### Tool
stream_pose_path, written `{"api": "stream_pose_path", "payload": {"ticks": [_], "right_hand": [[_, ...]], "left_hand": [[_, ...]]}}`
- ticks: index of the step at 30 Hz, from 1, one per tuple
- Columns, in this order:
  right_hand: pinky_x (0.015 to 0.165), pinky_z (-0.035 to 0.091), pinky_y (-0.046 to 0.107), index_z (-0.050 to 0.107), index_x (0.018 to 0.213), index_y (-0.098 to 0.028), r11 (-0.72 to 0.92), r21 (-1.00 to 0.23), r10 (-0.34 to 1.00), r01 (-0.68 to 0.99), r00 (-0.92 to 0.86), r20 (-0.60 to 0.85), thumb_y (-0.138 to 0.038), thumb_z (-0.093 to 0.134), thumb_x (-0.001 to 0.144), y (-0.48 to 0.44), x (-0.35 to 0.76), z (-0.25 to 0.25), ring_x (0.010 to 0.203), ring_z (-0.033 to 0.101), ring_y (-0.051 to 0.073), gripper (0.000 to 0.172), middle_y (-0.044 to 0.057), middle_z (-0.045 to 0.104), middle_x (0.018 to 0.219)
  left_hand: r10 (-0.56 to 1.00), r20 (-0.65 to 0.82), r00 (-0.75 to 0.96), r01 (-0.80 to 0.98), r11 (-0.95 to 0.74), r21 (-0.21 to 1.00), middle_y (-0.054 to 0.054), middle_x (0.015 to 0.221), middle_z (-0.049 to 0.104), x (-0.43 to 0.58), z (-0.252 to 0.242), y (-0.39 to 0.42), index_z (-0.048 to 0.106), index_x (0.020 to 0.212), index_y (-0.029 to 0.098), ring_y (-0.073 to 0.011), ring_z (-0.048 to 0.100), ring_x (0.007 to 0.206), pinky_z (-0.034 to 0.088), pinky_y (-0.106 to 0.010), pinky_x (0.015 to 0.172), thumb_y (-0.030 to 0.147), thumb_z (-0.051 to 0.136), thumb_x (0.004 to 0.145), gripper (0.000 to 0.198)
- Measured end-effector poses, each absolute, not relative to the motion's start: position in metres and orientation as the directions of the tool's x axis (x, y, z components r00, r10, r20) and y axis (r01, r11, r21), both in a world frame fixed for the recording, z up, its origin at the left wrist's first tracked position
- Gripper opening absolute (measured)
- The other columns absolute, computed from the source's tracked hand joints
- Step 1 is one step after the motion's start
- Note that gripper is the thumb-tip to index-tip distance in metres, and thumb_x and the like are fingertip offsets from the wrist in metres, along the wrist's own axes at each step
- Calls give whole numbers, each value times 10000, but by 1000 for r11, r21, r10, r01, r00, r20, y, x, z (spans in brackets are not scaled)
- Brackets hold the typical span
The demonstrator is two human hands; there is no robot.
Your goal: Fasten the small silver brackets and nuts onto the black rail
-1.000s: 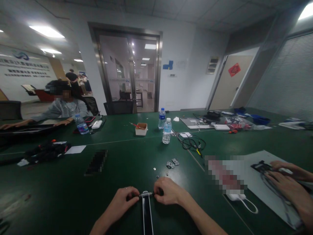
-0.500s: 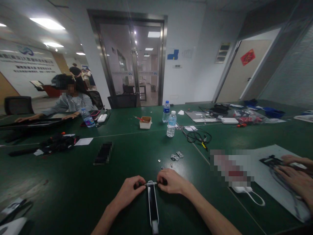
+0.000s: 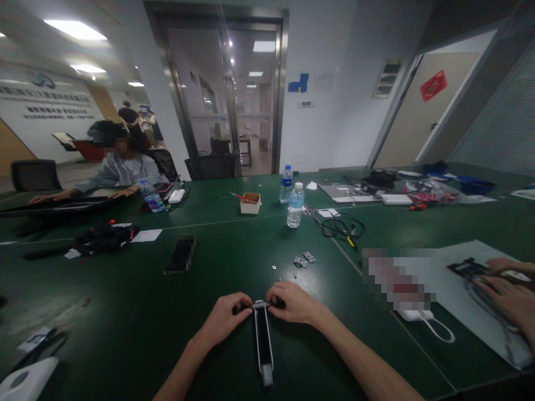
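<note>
A long, narrow white frame [image 3: 271, 348] with a dark inside lies lengthwise on the green table in front of me. At its far end a thin metal rod [image 3: 259, 304] crosses from side to side. My left hand [image 3: 228, 316] pinches the rod's left end between thumb and fingers. From the other side, my right hand [image 3: 295, 303] pinches the right end, its fingers curled. The fingertips cover the rod's ends. Just beyond my hands lie a few small nuts or washers [image 3: 274, 267] and several small metal brackets [image 3: 304, 259].
Two water bottles [image 3: 295, 207] and a small box [image 3: 250, 204] stand farther back. A phone-like dark slab [image 3: 180, 255] lies left. A black cable [image 3: 340, 225] is coiled at right, near a co-worker's hands [image 3: 507, 289] over a pale board [image 3: 472, 312]. Another person [image 3: 129, 170] sits at far left.
The view has shifted slightly, so the table things appear a little higher. Both hands keep their pinch at the frame's far end.
</note>
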State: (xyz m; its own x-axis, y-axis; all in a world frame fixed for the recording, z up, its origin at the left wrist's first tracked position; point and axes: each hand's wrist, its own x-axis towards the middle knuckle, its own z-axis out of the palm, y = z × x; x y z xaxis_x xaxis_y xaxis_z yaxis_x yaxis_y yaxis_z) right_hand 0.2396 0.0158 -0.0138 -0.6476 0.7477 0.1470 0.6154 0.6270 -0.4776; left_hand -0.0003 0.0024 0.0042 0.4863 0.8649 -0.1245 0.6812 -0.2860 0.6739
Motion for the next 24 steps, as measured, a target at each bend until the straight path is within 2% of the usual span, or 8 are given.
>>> {"api": "stream_pose_path", "payload": {"ticks": [24], "right_hand": [[702, 377, 248, 615, 870, -186, 620, -452, 756, 641, -642, 127, -226, 604, 794, 15, 238, -10, 733, 533, 140, 87, 1, 605, 801]], "left_hand": [[859, -125, 497, 676, -293, 676, -12, 955, 653, 0, 5, 3, 664, 1024, 181, -170, 573, 786, 459, -259, 707, 290, 538, 891, 213]]}}
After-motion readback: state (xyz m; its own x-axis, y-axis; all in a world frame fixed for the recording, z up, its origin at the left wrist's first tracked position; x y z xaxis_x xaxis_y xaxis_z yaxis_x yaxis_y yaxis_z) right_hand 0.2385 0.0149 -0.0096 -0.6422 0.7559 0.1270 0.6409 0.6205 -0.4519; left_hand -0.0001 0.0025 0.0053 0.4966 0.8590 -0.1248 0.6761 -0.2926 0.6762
